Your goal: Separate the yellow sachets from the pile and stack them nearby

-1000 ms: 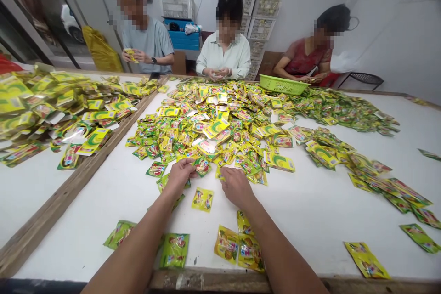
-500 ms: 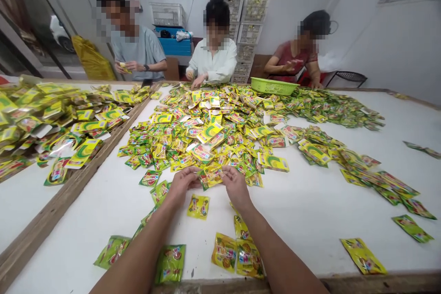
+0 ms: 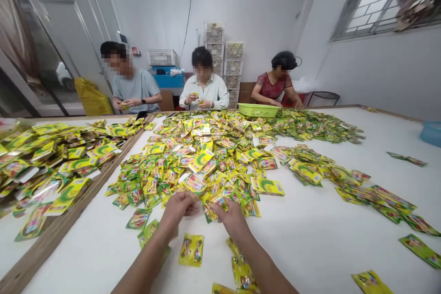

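Observation:
My right hand (image 3: pixel 232 218) pinches the right side of a small yellow-green sachet (image 3: pixel 208 211) at the near edge of a big heap. Just left of that sachet, my left hand (image 3: pixel 181 213) is closed, its fingers curled and blurred at the tips; whether anything is in them I cannot make out. Between my forearms a single yellow sachet (image 3: pixel 191 250) lies flat on the white table. More yellow sachets (image 3: pixel 243 273) lie partly under my right forearm, and green ones (image 3: pixel 148 232) lie beside my left wrist. The heap (image 3: pixel 206 161) mixes sachets with flat yellow boxes.
A wooden strip (image 3: pixel 86 202) divides off another pile of yellow packs (image 3: pixel 69 151) at left. Behind the heap stands a green basket (image 3: pixel 259 110). Three people sit across the table. Loose packs (image 3: pixel 389 202) trail to the right, and a blue bowl (image 3: pixel 431 134) stands at the far right.
My left hand has come away from the left edge of the sachet, while my right keeps its hold. The camera view has tilted upward, so things appear lower.

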Tool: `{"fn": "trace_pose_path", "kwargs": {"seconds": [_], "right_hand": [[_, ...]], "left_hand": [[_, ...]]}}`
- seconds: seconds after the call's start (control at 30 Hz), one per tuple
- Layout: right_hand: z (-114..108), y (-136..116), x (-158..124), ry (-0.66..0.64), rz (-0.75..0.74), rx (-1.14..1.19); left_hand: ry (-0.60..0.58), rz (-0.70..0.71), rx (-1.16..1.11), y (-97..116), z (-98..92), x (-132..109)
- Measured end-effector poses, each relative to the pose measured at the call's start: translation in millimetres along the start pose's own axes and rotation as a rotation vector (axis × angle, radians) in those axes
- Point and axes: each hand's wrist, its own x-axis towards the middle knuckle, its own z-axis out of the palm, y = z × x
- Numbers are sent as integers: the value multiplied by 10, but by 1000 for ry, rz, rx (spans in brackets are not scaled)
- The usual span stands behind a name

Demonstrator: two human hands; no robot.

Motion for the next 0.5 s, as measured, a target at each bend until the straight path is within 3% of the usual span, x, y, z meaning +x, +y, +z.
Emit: {"fn": "trace_pose_path", "kwargs": {"seconds": [0.1, 0.17, 0.3, 0.5], "right_hand": [[-43, -10, 34, 107, -25, -60], [-46, -6, 43, 120, -100, -143], [-70, 8, 44, 200, -176, -294], [-202, 35, 121, 323, -131, -240]], "left_hand": [[306, -58, 481, 163, 16, 265], [434, -61, 711, 250, 110, 440], [456, -22, 835, 300, 369, 645], [451, 152, 871, 193, 487, 580]]}}
